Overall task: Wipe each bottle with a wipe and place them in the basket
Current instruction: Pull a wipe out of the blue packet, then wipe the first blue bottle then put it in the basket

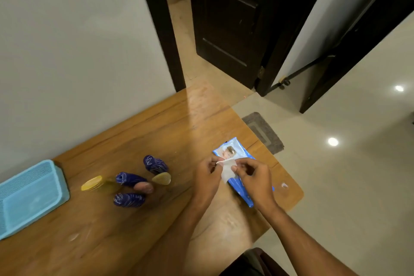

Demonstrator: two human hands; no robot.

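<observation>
Progress: start | both left hand (207, 171) and right hand (254, 175) pinch wipe (227, 169) over pack (233, 159) at 3 o'clock | bottles (131, 186) unwiped mid-surface | basket (31, 199) at 9 o'clock holds none

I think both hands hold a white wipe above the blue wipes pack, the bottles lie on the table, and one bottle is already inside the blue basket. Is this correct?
Not fully. The head view shows the blue basket with no bottle inside; all the bottles lie on the table. The rest holds: the left hand and right hand hold the white wipe above the blue wipes pack.
</observation>
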